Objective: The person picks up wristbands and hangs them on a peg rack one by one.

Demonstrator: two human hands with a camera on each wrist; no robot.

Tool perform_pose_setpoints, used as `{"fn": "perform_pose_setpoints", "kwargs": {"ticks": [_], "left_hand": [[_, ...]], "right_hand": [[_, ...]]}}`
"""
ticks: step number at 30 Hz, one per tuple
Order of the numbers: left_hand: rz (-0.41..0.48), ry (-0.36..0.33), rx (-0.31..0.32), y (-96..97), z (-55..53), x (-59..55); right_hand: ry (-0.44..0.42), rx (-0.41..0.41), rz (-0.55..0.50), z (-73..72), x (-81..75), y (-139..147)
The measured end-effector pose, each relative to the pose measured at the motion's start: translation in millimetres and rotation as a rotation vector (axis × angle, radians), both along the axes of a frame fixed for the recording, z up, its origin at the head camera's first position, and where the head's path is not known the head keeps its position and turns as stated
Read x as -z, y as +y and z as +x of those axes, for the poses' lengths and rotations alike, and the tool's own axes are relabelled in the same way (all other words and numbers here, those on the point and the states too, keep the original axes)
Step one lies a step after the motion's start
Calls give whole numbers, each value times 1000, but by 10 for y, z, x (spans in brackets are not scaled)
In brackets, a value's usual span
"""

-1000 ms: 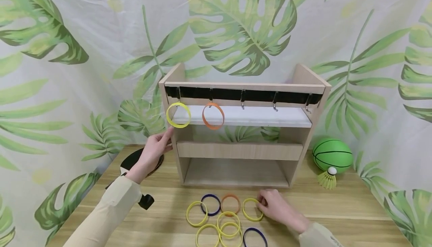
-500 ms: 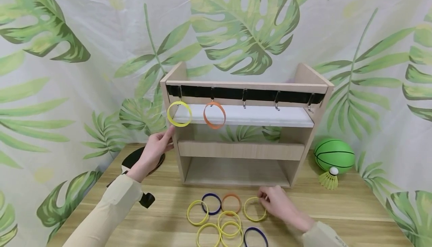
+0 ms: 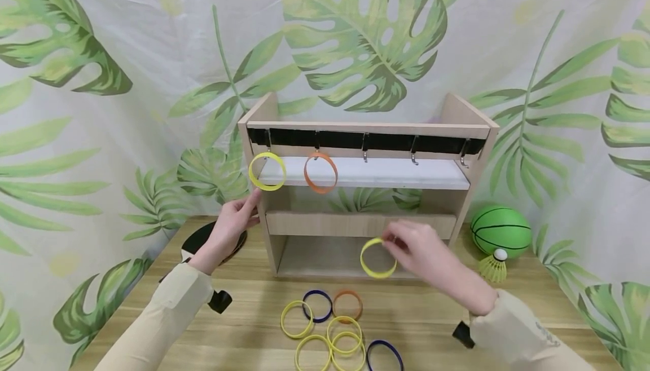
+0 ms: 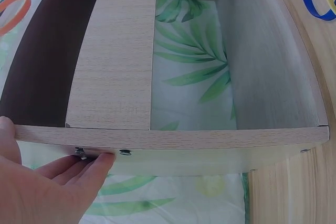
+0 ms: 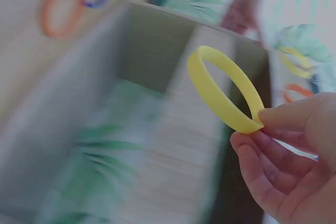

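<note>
My right hand (image 3: pixel 418 250) pinches a yellow wristband (image 5: pixel 218 98) between thumb and fingers, raised in front of the shelf's lower compartment. My left hand (image 3: pixel 231 224) rests against the left side panel (image 4: pixel 173 153) of the wooden shelf, its fingers on the outer face and the thumb by the front edge. A second yellow wristband (image 3: pixel 267 187) hangs from the leftmost hook, and an orange wristband (image 3: pixel 321 189) from the hook beside it. Three hooks (image 3: pixel 365 157) to their right hold nothing. The tips of the left hand's lower fingers are hidden in the head view.
On the table (image 3: pixel 244 326) before the shelf (image 3: pixel 360 225) lie several yellow wristbands (image 3: pixel 297 335), two dark blue ones (image 3: pixel 384 341) and an orange one (image 3: pixel 347 292). A green ball (image 3: pixel 500 233) and a shuttlecock (image 3: pixel 493 269) stand at the right, a black round object (image 3: pixel 200 238) at the left.
My right hand has lifted the yellow wristband off the table, up and toward the shelf. My left hand has stayed at the side panel.
</note>
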State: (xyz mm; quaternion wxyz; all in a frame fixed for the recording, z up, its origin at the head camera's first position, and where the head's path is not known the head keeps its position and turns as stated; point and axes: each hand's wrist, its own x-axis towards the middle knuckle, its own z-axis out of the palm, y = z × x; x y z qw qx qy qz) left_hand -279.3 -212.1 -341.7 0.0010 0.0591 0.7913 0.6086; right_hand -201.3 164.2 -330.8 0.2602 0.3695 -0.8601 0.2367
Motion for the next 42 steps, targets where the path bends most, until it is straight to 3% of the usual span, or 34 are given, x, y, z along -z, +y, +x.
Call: {"fn": "perform_pose_setpoints", "kwargs": {"ticks": [8,12,15,23,28,35,42], "left_hand": [[-11,11,0,-5,-11,24],[-22,17,-4,-10,-17,29],[-18,23,-3,-9,-11,23],[-19,10,-7,-5,-20,23],[-31,7,-12,-8,-34,33],[-30,19,-7,-15,-31,37],[-30,19,-3,-5,-23,28]], "right_hand": [[157,-31,-51,-12,-827,-49],[225,-16,-68,-84,-1094,-89],[247,16,-71,-163,-1208,-126],[186,63,-46,-392,-1240,-214],[173,93,-8,-441,-1204,-236],[179,110,31,-404,-1178,-235],[326,94,10,-213,-1125,-165]]}}
